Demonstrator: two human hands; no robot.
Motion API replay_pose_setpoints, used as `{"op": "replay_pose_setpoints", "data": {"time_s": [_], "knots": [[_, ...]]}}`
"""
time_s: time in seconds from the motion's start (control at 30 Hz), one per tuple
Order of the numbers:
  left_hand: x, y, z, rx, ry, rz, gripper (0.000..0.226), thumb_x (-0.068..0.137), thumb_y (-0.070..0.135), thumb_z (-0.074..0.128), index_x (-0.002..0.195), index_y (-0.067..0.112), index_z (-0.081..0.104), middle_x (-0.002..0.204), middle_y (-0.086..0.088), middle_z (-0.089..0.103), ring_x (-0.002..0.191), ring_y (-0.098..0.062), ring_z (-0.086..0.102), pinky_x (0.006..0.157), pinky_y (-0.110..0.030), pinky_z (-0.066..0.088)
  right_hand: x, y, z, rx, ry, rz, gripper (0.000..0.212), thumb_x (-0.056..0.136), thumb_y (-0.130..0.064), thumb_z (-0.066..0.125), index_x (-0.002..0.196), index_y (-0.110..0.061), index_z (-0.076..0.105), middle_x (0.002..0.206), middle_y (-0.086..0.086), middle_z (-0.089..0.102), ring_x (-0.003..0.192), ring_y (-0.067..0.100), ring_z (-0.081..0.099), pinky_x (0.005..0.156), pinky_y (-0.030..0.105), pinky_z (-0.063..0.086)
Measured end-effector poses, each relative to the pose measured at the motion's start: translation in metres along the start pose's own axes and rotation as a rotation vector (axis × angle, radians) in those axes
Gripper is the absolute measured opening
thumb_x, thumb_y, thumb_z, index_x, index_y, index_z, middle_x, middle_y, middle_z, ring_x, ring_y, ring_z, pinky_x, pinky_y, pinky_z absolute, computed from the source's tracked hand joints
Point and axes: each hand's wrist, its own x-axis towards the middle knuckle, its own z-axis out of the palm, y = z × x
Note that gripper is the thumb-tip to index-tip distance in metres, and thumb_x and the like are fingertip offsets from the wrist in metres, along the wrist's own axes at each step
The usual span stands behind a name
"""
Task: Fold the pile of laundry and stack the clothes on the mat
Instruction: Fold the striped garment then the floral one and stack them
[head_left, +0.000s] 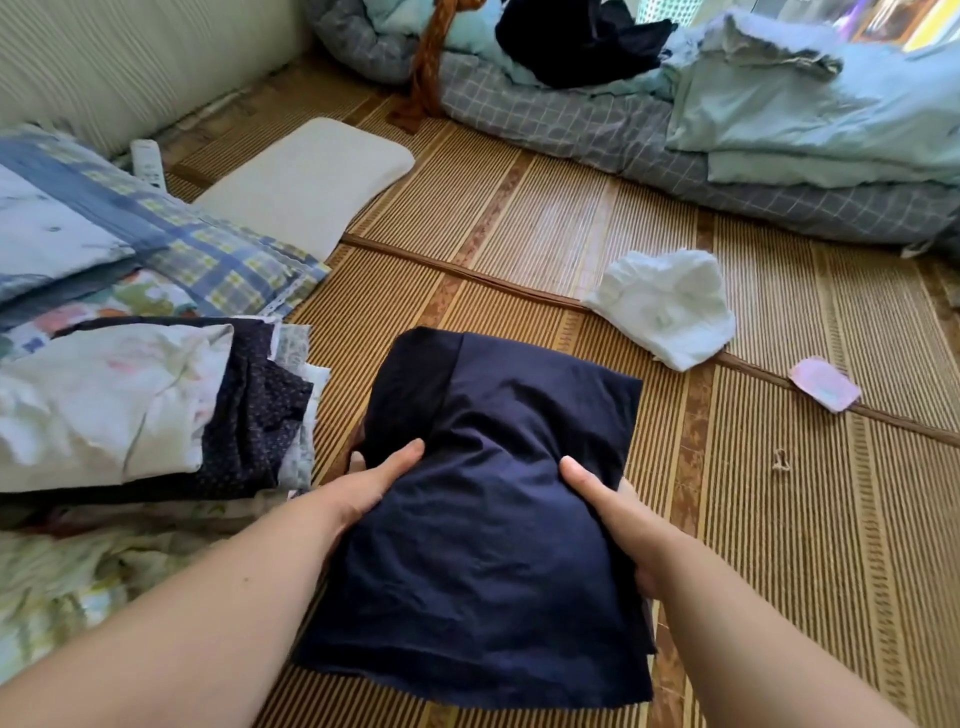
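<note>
A woven straw mat (571, 218) covers the floor and carries everything in view. Along its far edge lies a heap of bedding: a grey checked quilt (597, 135) with pale blue sheets (810, 119) bunched on top, a black garment (582, 41) and a rust-brown scarf (431, 67) draped over it. At the left sits a stack of folded clothes (156, 405), a pale floral piece on top of dark dotted fabric, with a blue plaid cushion (156, 228) behind it and a flat cream pillow (306, 182) further back.

In the middle foreground is a folded navy garment (488, 519), gripped at both side edges. The left hand (374, 483) clamps its left edge, thumb lying across the top of the cloth and the fingers tucked beneath, one fingertip just showing. The right hand (613, 514) holds the right edge likewise, thumb on top, fingers curled under. The garment spans the gap between the two hands, its far end sagging toward the mat.

To the right lies a crumpled white garment (665, 306), well apart from the hands, and near it a small pink cloth (823, 384).
</note>
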Motion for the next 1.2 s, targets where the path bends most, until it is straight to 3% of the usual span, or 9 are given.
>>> {"op": "replay_pose_setpoints", "data": {"time_s": [0.1,0.23,0.43,0.53,0.63,0.8,0.9,0.97,1.2], "knots": [[0.003,-0.007,0.002,0.001,0.000,0.063,0.138,0.040,0.085,0.071,0.153,0.019,0.027,0.158,-0.005,0.027,0.147,-0.026,0.020,0.121,-0.042,0.014,0.004,0.005,-0.003,-0.001,0.043,-0.032,0.154,0.023,-0.082,0.078,0.152,-0.034,0.011,0.151,0.001,0.036,0.128,0.028,0.045,0.106,0.044,0.039],[-0.004,-0.012,0.010,0.047,-0.037,0.129,0.136,0.051,0.083,0.067,0.155,0.013,0.015,0.158,-0.004,0.026,0.143,-0.023,0.029,0.119,-0.034,0.018,0.006,0.014,-0.010,0.044,0.127,0.041,0.151,0.030,-0.077,0.075,0.154,-0.028,0.004,0.155,0.007,0.029,0.134,0.033,0.039,0.106,0.044,0.036],[-0.003,-0.002,0.003,-0.002,-0.126,0.068,0.141,0.024,0.083,0.077,0.139,0.005,0.048,0.137,-0.011,0.056,0.126,-0.027,0.052,0.113,-0.038,0.033,-0.002,0.004,-0.006,0.053,-0.110,0.190,0.102,0.039,-0.078,0.074,0.118,-0.016,0.058,0.108,0.009,0.068,0.099,0.026,0.065,0.083,0.037,0.050],[-0.002,-0.004,0.003,-0.027,-0.224,0.024,0.110,0.029,0.077,0.082,0.114,0.010,0.065,0.112,-0.007,0.071,0.107,-0.021,0.064,0.102,-0.034,0.042,-0.001,0.008,-0.009,0.060,-0.113,0.194,0.094,0.038,-0.080,0.073,0.109,-0.019,0.060,0.103,0.006,0.069,0.095,0.025,0.066,0.070,0.034,0.050],[-0.002,-0.012,0.003,-0.055,-0.202,0.046,0.093,0.027,0.073,0.083,0.099,0.017,0.066,0.095,-0.002,0.075,0.098,-0.019,0.065,0.093,-0.033,0.046,-0.002,0.016,-0.007,0.111,-0.128,0.168,0.113,0.037,-0.078,0.074,0.131,-0.019,0.052,0.110,0.005,0.066,0.098,0.023,0.064,0.067,0.032,0.048],[-0.005,-0.018,0.016,-0.106,-0.128,0.143,0.024,0.082,0.046,0.059,0.089,0.023,0.064,0.069,0.005,0.074,0.071,-0.009,0.071,0.077,-0.030,0.044,-0.005,0.028,-0.005,0.196,-0.134,0.107,0.123,0.039,-0.072,0.077,0.144,-0.019,0.041,0.132,0.005,0.060,0.113,0.025,0.061,0.094,0.038,0.049],[-0.009,-0.027,0.020,-0.172,-0.236,-0.015,0.057,0.097,0.044,0.041,0.069,0.011,0.078,0.073,-0.008,0.075,0.060,-0.016,0.071,0.069,-0.031,0.041,-0.019,0.042,-0.014,0.231,-0.216,0.118,0.090,0.048,-0.068,0.074,0.123,-0.020,0.060,0.101,-0.001,0.075,0.088,0.016,0.073,0.065,0.026,0.056],[-0.013,-0.031,0.021,-0.202,-0.272,-0.087,0.059,0.097,0.046,0.038,0.080,0.003,0.075,0.083,-0.015,0.075,0.069,-0.025,0.071,0.073,-0.034,0.042,-0.027,0.054,-0.018,0.240,-0.230,0.124,0.087,0.049,-0.067,0.073,0.121,-0.020,0.059,0.096,-0.001,0.076,0.082,0.016,0.073,0.056,0.022,0.054],[-0.044,-0.046,0.052,-0.166,-0.253,-0.143,0.054,0.088,0.050,0.046,0.101,0.002,0.066,0.090,-0.017,0.074,0.086,-0.028,0.065,0.079,-0.037,0.041,-0.060,0.100,-0.038,0.367,-0.116,0.061,0.123,0.045,-0.067,0.075,0.150,-0.020,0.031,0.142,0.005,0.051,0.123,0.024,0.055,0.101,0.038,0.046]]}}
